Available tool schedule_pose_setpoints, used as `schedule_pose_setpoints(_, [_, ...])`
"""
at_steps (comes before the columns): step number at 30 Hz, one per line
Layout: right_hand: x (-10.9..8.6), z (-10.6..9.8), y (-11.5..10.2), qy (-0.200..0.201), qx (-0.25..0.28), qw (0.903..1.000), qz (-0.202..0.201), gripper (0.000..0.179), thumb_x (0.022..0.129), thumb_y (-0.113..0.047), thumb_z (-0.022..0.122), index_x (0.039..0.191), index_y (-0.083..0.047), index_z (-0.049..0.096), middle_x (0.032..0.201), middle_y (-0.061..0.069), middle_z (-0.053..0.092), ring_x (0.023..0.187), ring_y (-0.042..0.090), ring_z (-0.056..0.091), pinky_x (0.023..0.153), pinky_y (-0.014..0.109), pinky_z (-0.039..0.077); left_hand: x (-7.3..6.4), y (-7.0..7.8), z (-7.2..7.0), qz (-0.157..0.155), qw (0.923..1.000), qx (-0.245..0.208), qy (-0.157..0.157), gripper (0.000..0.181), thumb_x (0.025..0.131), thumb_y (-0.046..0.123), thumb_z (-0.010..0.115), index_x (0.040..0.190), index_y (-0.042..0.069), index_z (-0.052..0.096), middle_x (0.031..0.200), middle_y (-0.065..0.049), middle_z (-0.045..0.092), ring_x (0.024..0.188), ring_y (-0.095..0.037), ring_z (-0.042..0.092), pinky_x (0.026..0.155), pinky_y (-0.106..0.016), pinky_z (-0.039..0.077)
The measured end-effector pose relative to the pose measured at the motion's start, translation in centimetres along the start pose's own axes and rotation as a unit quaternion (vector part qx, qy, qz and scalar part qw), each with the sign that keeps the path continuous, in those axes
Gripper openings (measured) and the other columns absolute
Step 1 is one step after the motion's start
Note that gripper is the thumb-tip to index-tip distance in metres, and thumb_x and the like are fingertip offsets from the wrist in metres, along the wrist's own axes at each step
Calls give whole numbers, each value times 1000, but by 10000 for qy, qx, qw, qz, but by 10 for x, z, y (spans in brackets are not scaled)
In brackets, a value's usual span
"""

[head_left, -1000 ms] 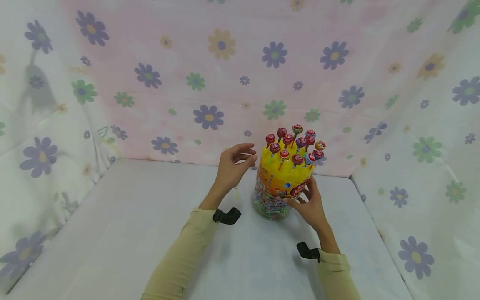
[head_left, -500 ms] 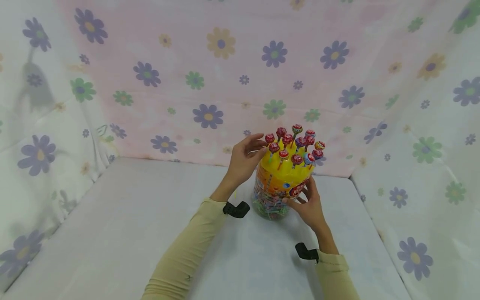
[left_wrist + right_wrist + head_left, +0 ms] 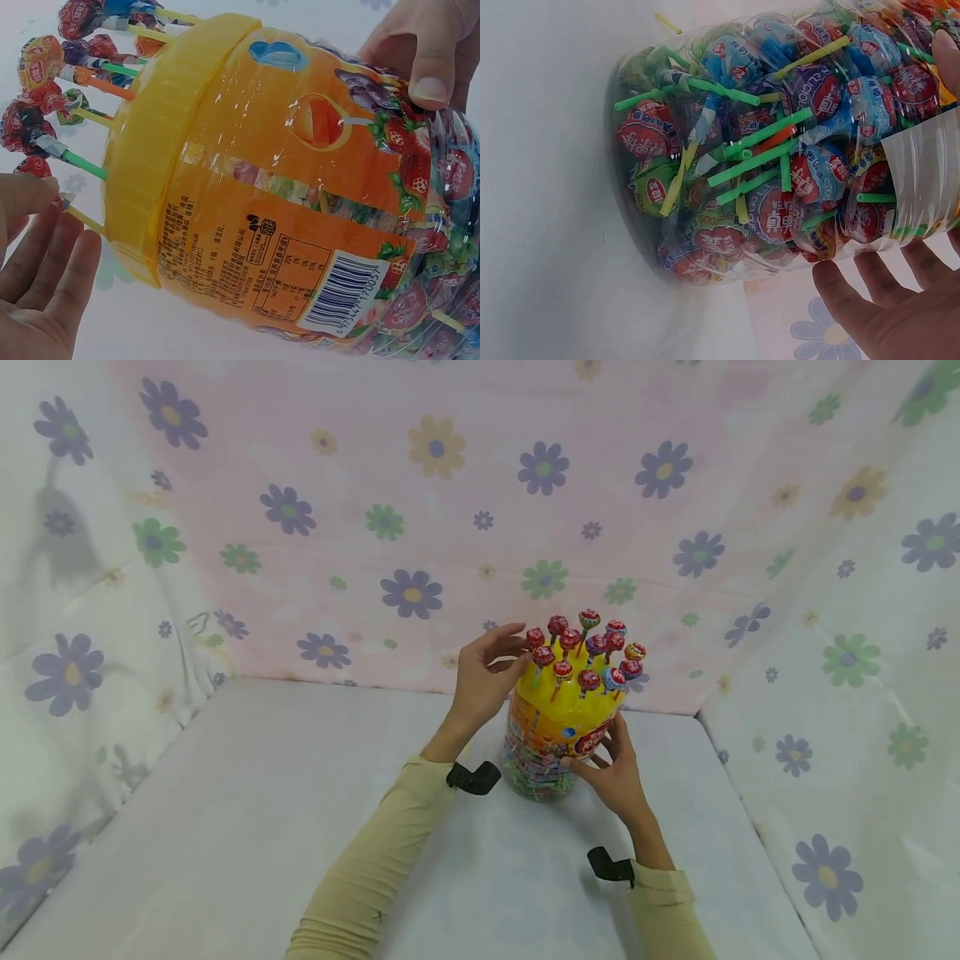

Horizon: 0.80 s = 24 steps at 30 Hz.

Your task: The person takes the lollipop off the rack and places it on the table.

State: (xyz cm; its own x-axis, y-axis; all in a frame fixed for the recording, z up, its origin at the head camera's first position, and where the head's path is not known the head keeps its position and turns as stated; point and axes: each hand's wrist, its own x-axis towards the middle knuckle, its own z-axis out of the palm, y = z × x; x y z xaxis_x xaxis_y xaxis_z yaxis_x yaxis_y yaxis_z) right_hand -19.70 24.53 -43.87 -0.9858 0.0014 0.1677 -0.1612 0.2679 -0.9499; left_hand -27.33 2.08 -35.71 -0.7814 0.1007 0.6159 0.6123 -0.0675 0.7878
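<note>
A floral fabric backdrop (image 3: 330, 527), pink at the rear and white at the sides, encloses a white-covered table (image 3: 300, 777). Two pale yellow-green sleeves (image 3: 371, 856) reach in over it. A large clear plastic jar (image 3: 540, 743), packed with wrapped sweets, stands on the table right of centre, near the rear edge. The right hand (image 3: 618, 783) holds its side in a wide grip, thumb in front and fingers behind — the jar partly hides them in the head view. The left hand (image 3: 483, 681) is at the jar's top, on the opposite side. A bright yellow plastic lid (image 3: 146, 150) sits above an orange printed label (image 3: 247, 150) with fruit pictures and a barcode. Curved black wrist devices (image 3: 474, 778) sit at both cuffs. Round lollipops (image 3: 596, 647) in shiny wrappers crowd the lid on upright sticks, several close to the left fingertips. At the lid's edge, the left thumb and fingers narrowly pinch one red-wrapped lollipop (image 3: 31, 168) — covering part of it. A thin yellow stick (image 3: 667, 22) lies beside the jar.
</note>
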Motion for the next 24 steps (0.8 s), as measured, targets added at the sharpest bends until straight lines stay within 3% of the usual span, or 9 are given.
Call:
schedule_pose_setpoints(9, [0, 0, -1, -5, 25, 10000, 54, 100, 87, -4, 79, 163, -16, 14, 161, 17, 31, 146, 44, 35, 115, 65, 36, 0, -2, 4, 24, 10000, 82, -30, 38, 94, -5, 67, 131, -4, 64, 112, -26, 70, 100, -38, 69, 88, -51, 60])
schedule_pose_setpoints(15, [0, 0, 1, -37, 51, 10000, 37, 101, 87, -4, 79, 163, -16, 13, 162, 17, 31, 145, 44, 36, 114, 65, 36, -3, -7, 6, 25, 9993, 336, 132, 34, 95, -2, 67, 130, 0, 67, 111, -21, 72, 99, -32, 71, 87, -42, 62])
schedule_pose_setpoints(24, [1, -1, 0, -16, 40, 9999, 94, 101, 87, -5, 80, 163, -17, 14, 164, 16, 28, 147, 44, 34, 115, 64, 36, 1, -6, 9, 205, 9991, 186, 336, 28, 96, 1, 68, 124, -1, 69, 109, -19, 73, 97, -30, 71, 84, -31, 62])
